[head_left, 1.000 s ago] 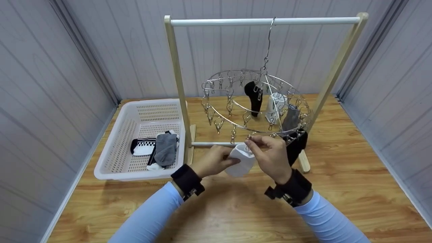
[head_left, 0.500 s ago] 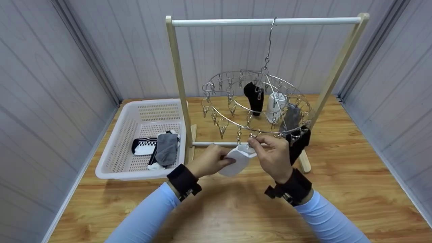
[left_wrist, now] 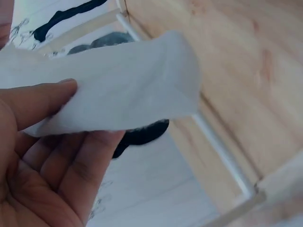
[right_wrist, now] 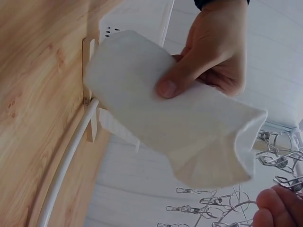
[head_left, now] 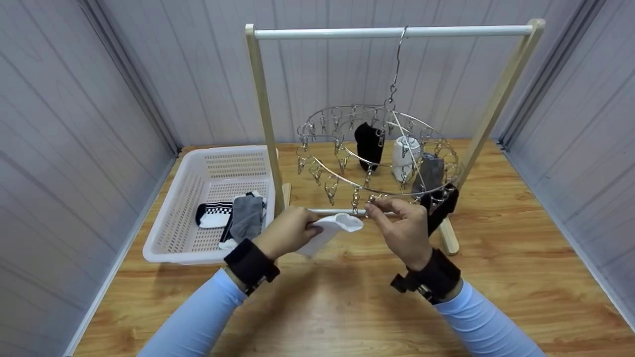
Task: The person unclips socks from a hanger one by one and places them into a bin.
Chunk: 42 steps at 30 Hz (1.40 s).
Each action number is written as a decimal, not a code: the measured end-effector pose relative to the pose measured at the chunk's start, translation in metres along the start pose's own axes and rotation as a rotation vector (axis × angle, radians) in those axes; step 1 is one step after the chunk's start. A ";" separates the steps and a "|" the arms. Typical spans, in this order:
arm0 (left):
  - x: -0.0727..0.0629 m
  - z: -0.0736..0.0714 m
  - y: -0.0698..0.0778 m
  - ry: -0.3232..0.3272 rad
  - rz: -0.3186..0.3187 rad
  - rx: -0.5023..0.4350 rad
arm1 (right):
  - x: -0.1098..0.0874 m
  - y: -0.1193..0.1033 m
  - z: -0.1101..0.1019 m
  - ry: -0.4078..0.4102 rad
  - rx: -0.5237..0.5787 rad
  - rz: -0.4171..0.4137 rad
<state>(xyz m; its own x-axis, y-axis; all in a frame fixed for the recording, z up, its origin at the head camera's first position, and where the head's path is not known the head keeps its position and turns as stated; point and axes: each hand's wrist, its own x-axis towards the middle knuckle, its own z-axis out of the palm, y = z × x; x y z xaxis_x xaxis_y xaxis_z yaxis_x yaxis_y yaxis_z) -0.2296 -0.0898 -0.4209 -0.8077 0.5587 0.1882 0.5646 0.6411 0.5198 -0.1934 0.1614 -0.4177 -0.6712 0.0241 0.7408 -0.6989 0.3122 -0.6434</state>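
A white sock (head_left: 325, 234) is pinched between the thumb and fingers of my left hand (head_left: 287, 230), its open cuff toward the right. In the right wrist view the sock (right_wrist: 137, 94) hangs across the middle, with the cuff gaping. My right hand (head_left: 403, 228) pinches a metal clip (head_left: 371, 199) on the front rim of the round sock hanger (head_left: 347, 182). A gap separates the cuff from my right fingertips. On the hanger's back and right side hang a black sock (head_left: 368, 146), a white sock (head_left: 404, 156), a grey sock (head_left: 429, 173) and another black sock (head_left: 440, 210).
The hanger hooks over the white bar (head_left: 322, 33) of a wooden stand (head_left: 263, 99). Left of it stands a white perforated basket (head_left: 166, 213) holding a grey sock (head_left: 246, 216) and black-and-white patterned socks (head_left: 214, 219). Several unused clips dangle around the hanger's rim.
My left hand has drawn the white sock left, away from the clip where its cuff was before. My right hand stays at the clip. The hanger has turned slightly.
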 end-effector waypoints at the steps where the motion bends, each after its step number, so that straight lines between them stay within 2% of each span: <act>1: -0.001 -0.005 -0.001 0.000 0.001 0.006 | 0.000 0.000 0.000 0.004 0.003 0.008; 5: -0.005 -0.030 -0.005 0.016 -0.008 0.034 | -0.001 0.000 -0.001 0.021 -0.004 0.025; 11: -0.014 -0.076 -0.021 0.046 -0.145 0.010 | -0.001 0.001 0.000 0.023 -0.031 0.007; 14: -0.018 -0.099 -0.033 0.073 -0.168 0.009 | -0.002 0.002 0.000 0.022 -0.030 -0.019; 18: -0.023 -0.120 -0.047 0.112 -0.211 0.035 | -0.002 0.003 0.000 0.014 -0.013 -0.034; 21: -0.023 -0.130 -0.059 0.130 -0.244 0.069 | -0.003 0.003 -0.001 0.004 -0.004 -0.037; 26: -0.021 -0.138 -0.080 0.147 -0.294 0.120 | -0.003 0.003 -0.001 0.002 -0.003 -0.039; 31: -0.017 -0.137 -0.100 0.131 -0.345 0.162 | -0.005 0.003 -0.001 0.011 -0.020 -0.041; 35: -0.013 -0.132 -0.115 0.099 -0.370 0.210 | -0.006 0.003 -0.001 0.007 -0.020 -0.042; 42: -0.004 -0.112 -0.133 0.031 -0.355 0.367 | -0.005 0.003 -0.001 0.003 -0.005 -0.053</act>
<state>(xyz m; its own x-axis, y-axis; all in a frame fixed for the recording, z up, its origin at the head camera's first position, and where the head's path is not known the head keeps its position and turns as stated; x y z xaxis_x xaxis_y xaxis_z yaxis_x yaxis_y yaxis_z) -0.3199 -0.2363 -0.3971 -0.9619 0.2611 0.0806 0.2728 0.9341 0.2305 -0.1916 0.1631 -0.4232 -0.6326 0.0103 0.7744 -0.7323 0.3175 -0.6024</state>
